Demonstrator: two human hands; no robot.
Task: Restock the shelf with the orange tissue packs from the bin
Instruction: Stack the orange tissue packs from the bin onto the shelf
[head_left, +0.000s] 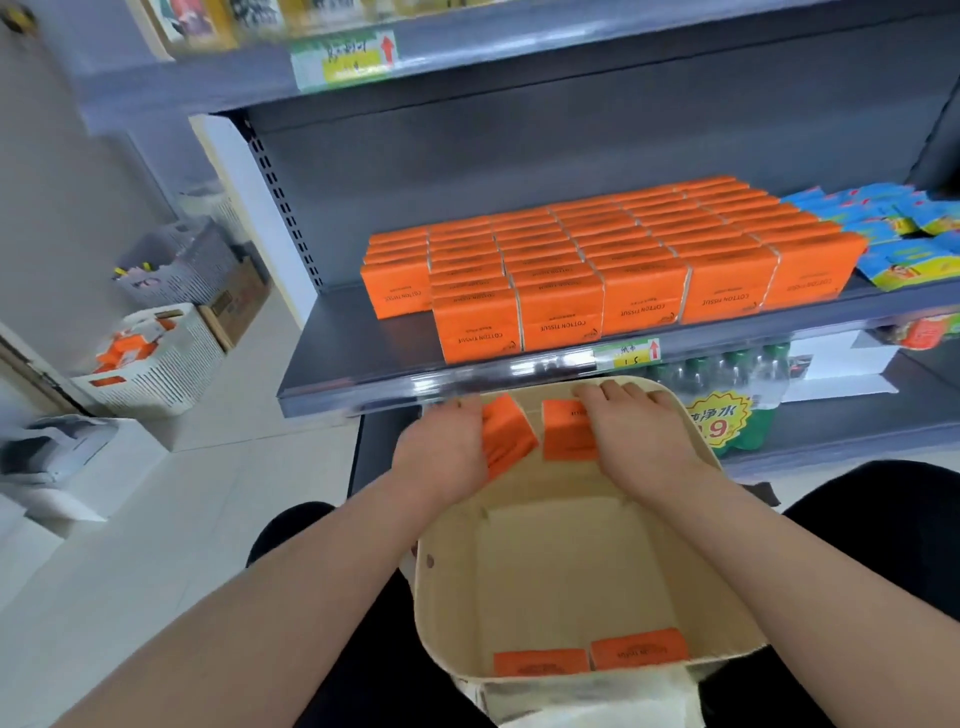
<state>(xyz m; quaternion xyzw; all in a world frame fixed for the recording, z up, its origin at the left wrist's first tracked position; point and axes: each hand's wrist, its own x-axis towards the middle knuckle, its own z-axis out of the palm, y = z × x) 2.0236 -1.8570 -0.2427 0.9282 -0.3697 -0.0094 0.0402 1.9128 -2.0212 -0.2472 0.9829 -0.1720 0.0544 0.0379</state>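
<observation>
Tissue packs (597, 260) stand in tight rows on the shelf (353, 358), and four more sit in the bin (571, 525) below its front lip. Two lie at the bin's far end, partly covered. The left hand (441, 447) curls over a tilted pack (506, 434) and grasps it, its fingertips lost in blur. The right hand (634, 431) lies across an upright pack (566, 431) with its thumb out of sight, so I cannot tell whether it grips or only rests. Two near packs (540, 662) show only their tops above the bin's near wall.

Blue packets (893, 234) crowd the right end of the rows. A price tag (626, 353) sits on the lip just above the bin. Bottles (727, 374) on the lower shelf are half hidden by the lip. On the floor to the left are a white basket (156, 364) and grey crates (182, 265).

Bare shelf lies left of the rows and before the leftmost stack. The middle rows reach the lip.
</observation>
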